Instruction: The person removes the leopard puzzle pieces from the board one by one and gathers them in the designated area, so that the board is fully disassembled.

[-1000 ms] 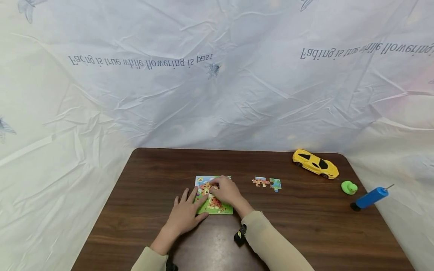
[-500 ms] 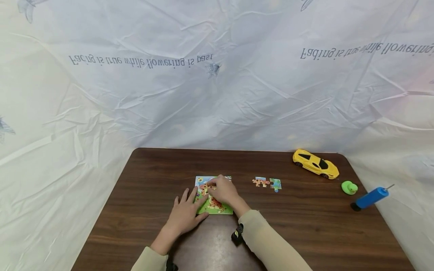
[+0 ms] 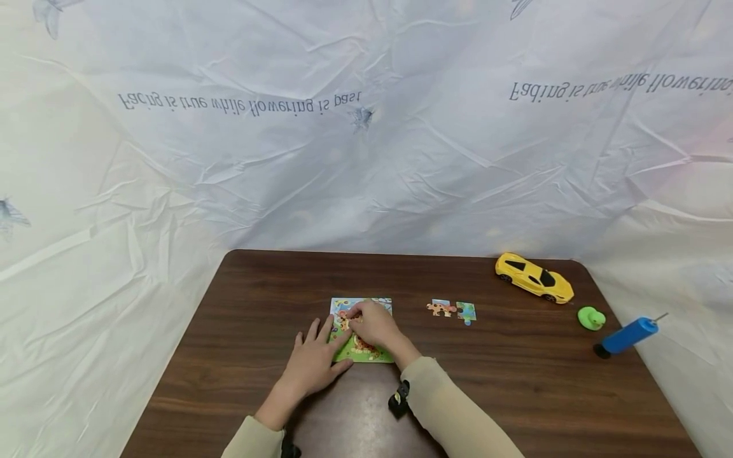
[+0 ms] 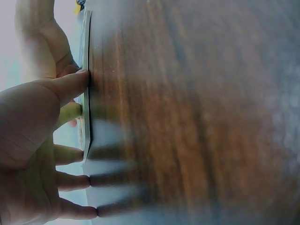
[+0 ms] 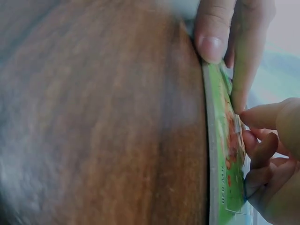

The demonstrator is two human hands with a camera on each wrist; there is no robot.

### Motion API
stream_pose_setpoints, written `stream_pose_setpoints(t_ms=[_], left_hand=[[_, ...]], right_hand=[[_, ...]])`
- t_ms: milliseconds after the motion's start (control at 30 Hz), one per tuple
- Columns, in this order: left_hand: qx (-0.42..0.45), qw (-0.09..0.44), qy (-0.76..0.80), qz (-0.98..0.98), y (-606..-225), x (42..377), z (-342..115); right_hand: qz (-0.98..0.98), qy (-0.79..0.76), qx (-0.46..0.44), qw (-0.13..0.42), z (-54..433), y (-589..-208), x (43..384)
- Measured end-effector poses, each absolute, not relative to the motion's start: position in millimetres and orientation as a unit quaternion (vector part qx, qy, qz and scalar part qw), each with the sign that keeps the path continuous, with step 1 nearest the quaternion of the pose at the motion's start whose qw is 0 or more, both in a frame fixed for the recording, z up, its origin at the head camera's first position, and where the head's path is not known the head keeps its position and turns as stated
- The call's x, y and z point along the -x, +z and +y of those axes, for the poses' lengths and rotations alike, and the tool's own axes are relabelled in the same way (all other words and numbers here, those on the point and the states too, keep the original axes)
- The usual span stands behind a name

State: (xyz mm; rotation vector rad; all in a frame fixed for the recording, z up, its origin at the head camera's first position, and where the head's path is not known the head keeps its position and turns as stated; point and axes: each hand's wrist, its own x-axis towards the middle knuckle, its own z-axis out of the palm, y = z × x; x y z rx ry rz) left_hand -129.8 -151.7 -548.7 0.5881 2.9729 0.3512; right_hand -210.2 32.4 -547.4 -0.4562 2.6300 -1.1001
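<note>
A small jigsaw puzzle board [image 3: 375,355] with a spotted cartoon animal on green and blue lies at the table's near middle. My left hand [image 3: 312,364] rests with spread fingers on its left and lower edge; in the left wrist view, the left thumb [image 4: 70,86] lies against the board's side. Over the middle of the picture, my right hand [image 3: 375,326] has its thumb and curled fingers [image 5: 262,150] pinching a puzzle piece low against the board. The hand hides most of that piece. Two loose puzzle pieces [image 3: 441,308] [image 3: 466,312] lie to the right of the board.
At the table's back right stands a yellow toy car [image 3: 534,277]. Nearer the right edge are a green rubber-duck-like toy [image 3: 591,318] and a blue pump-like cylinder [image 3: 628,336] with a thin metal tip. A white printed sheet [image 3: 366,178] hangs behind the brown table [image 3: 275,280].
My right hand has shifted slightly left and toward me over the board. The left hand stays where it was, and the loose pieces have not moved.
</note>
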Motion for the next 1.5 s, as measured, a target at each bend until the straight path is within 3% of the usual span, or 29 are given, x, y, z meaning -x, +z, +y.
stream_pose_setpoints(t_ms=[467,1500], left_hand=[[-0.195,0.044,0.114,0.973,-547.5,130.0,-152.2],[-0.203,0.03,0.108,0.973,-546.7,129.8,-151.6]], right_hand=[[0.907,-0.395,0.12,0.086,28.8,-551.9,206.8],[0.93,-0.322,0.157,0.082,24.1,-549.5,207.5]])
